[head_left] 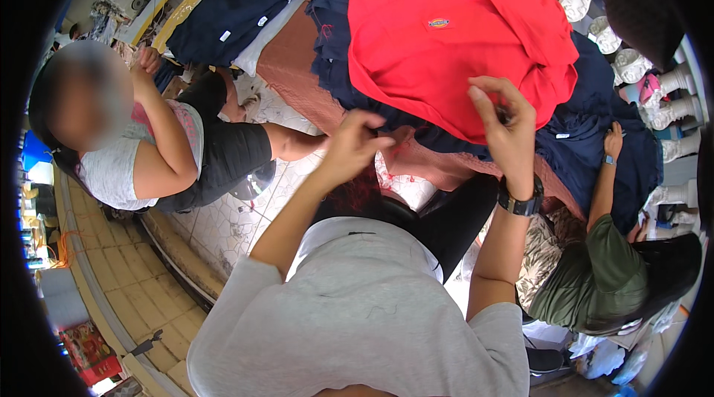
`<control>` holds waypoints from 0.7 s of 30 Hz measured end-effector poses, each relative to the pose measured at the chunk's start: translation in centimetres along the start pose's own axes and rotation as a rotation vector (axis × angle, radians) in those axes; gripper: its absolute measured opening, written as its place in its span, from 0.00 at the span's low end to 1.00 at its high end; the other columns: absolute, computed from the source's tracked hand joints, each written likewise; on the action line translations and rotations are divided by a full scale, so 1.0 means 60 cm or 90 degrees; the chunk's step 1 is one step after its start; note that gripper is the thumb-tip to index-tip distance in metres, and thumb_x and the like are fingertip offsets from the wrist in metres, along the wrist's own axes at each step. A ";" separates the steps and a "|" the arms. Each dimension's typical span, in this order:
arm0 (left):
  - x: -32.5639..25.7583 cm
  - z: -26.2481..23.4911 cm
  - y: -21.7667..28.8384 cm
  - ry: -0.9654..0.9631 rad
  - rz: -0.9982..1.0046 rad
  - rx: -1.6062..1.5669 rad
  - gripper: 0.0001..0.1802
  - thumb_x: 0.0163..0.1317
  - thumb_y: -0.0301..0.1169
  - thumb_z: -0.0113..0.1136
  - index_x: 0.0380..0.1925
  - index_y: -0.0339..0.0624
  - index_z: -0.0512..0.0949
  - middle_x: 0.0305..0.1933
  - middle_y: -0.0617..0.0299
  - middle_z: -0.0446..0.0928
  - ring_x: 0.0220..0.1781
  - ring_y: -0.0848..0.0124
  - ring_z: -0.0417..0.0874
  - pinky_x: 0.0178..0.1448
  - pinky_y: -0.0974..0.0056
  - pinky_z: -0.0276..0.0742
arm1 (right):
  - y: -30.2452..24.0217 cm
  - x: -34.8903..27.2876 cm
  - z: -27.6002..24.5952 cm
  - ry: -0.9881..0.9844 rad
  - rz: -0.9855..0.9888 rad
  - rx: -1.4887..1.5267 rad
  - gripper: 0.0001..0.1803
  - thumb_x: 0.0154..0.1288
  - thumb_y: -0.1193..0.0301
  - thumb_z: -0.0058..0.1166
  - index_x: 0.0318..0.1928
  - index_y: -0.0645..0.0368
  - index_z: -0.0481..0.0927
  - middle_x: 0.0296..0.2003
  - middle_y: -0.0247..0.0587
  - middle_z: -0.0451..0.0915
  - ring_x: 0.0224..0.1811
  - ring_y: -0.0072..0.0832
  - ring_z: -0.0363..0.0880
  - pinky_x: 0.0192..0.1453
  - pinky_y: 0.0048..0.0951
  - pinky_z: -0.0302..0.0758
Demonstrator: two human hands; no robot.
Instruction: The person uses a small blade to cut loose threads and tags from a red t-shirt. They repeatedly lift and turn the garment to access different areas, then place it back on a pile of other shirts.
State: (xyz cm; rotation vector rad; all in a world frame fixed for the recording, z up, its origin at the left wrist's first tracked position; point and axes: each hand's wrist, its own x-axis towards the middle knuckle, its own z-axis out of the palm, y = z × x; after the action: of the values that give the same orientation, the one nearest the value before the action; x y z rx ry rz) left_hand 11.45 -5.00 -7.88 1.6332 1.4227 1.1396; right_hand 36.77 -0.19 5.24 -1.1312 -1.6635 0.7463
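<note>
A red garment [461, 32] with a small sewn-on patch lies spread over a pile of navy garments [331, 32] in front of me. My left hand [353, 145] is raised just off the near left edge of the pile, thumb and fingers apart, and I see nothing in it. Over the near edge of the red cloth hovers my right hand [509, 129], its fingers curled. A small dark patch shows between those fingers, too unclear to name. Loose red threads [394, 155] hang below and between my hands.
A reddish-brown cloth [290, 62] covers the table. At left sits a person [149, 144] with raised hands; at right another person [595, 270] in dark green reaches to navy garments [595, 136]. Thread cones [677, 110] line the right side. More navy garments [230, 17] lie far left.
</note>
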 end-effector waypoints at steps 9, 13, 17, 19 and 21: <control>-0.031 0.041 -0.081 -0.386 0.032 0.129 0.09 0.59 0.30 0.69 0.32 0.32 0.84 0.27 0.50 0.84 0.27 0.59 0.84 0.35 0.59 0.78 | 0.039 -0.055 -0.105 0.155 0.057 -0.024 0.05 0.69 0.74 0.63 0.42 0.63 0.86 0.29 0.26 0.81 0.29 0.10 0.70 0.31 0.17 0.63; -0.071 -0.005 -0.098 -0.264 0.035 0.223 0.13 0.61 0.31 0.69 0.41 0.32 0.83 0.36 0.48 0.85 0.37 0.65 0.86 0.42 0.63 0.79 | 0.039 -0.089 -0.127 0.030 0.190 -0.119 0.11 0.65 0.68 0.68 0.33 0.65 0.86 0.21 0.27 0.78 0.23 0.12 0.67 0.26 0.21 0.61; 0.020 0.083 0.001 -0.009 -0.003 -0.210 0.15 0.66 0.32 0.68 0.46 0.32 0.80 0.36 0.59 0.83 0.42 0.78 0.81 0.44 0.69 0.77 | 0.113 -0.113 0.032 -0.050 0.055 -0.316 0.19 0.58 0.61 0.71 0.39 0.67 0.85 0.29 0.55 0.85 0.30 0.49 0.84 0.35 0.41 0.77; 0.043 0.120 0.006 -0.113 0.021 -0.252 0.11 0.68 0.30 0.65 0.44 0.32 0.81 0.36 0.62 0.83 0.37 0.76 0.80 0.41 0.69 0.76 | 0.170 -0.141 0.126 0.063 0.010 -0.086 0.11 0.61 0.69 0.66 0.34 0.67 0.82 0.26 0.57 0.81 0.26 0.48 0.82 0.32 0.42 0.75; 0.037 0.092 0.030 -0.166 0.038 -0.112 0.10 0.68 0.30 0.64 0.38 0.32 0.82 0.31 0.59 0.82 0.35 0.78 0.79 0.39 0.68 0.75 | 0.149 -0.178 0.136 -0.001 0.108 0.013 0.07 0.60 0.74 0.61 0.33 0.67 0.80 0.24 0.56 0.79 0.24 0.49 0.80 0.33 0.40 0.75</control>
State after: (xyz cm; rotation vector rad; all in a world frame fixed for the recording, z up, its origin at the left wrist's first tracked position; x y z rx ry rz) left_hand 17.27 -2.85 -7.97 1.6405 1.0846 1.0112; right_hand 33.40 -6.39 -9.26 -1.2699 -1.5709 0.8691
